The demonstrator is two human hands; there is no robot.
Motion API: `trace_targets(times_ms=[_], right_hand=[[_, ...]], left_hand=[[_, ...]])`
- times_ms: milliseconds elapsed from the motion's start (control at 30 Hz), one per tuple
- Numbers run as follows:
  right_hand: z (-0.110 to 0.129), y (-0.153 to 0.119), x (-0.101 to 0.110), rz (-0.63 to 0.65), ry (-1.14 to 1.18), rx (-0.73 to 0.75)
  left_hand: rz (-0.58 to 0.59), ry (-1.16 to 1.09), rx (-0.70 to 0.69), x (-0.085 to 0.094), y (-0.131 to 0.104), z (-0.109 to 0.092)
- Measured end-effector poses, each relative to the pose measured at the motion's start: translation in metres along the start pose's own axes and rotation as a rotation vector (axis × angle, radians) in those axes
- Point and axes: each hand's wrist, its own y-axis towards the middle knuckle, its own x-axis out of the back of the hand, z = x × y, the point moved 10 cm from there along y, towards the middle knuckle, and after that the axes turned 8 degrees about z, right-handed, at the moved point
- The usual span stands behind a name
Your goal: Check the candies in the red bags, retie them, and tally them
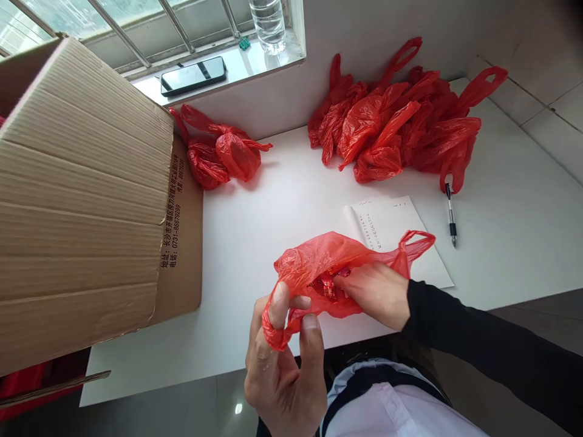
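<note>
A thin red plastic bag is held above the front of the white table. My left hand has one of its handles looped over a finger, with the thumb below the loop. My right hand reaches into the bag mouth from the right; its fingers are hidden among shiny red wrapped pieces, whose kind I cannot make out. The other handle of the bag stands up by the right wrist. Partly behind the bag lies an open notebook with handwriting.
A large open cardboard box takes up the left side. Several knotted red bags are heaped at the back right, with more red bags near the box. A pen lies right. A phone and water bottle are on the sill.
</note>
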Motion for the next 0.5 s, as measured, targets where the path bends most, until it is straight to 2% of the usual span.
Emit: trace_targets(times_ms=[133, 333, 500], right_hand=[[0.004, 0.004, 0.004, -0.114, 0.094, 0.098], [0.000, 0.003, 0.008, -0.153, 0.118, 0.101], [-0.009, 0.009, -0.007, -0.081, -0.025, -0.048]], left_hand=[[0.032, -0.035, 0.052, -0.002, -0.001, 0.003], [0.041, -0.042, 0.075, -0.002, 0.000, 0.006], [0.028, -0.044, 0.074, -0.001, 0.001, 0.009]])
